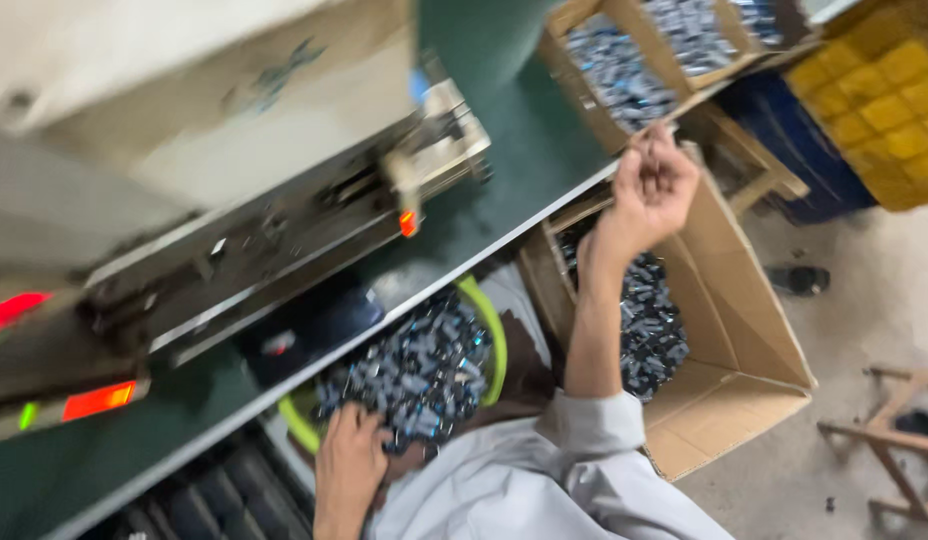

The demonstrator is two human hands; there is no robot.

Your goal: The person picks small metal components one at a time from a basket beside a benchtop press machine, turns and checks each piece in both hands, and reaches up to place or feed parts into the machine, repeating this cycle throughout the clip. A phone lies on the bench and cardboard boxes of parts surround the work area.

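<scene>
Two cardboard boxes [744, 290] are sitting beside the green bench [524, 150], one green-rimmed basin [489, 330] on my lap. I'm digging my left hand [349, 455], fingers spread, into its small dark parts [414, 375], uncountable. I'm raising my right hand [649, 190], pinched; whether on anything, I can't tell. Tilting the basin could spill parts.

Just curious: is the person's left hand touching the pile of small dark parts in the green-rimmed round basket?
Touching. In the head view the left hand rests on the small dark parts, fingers among them.
</scene>
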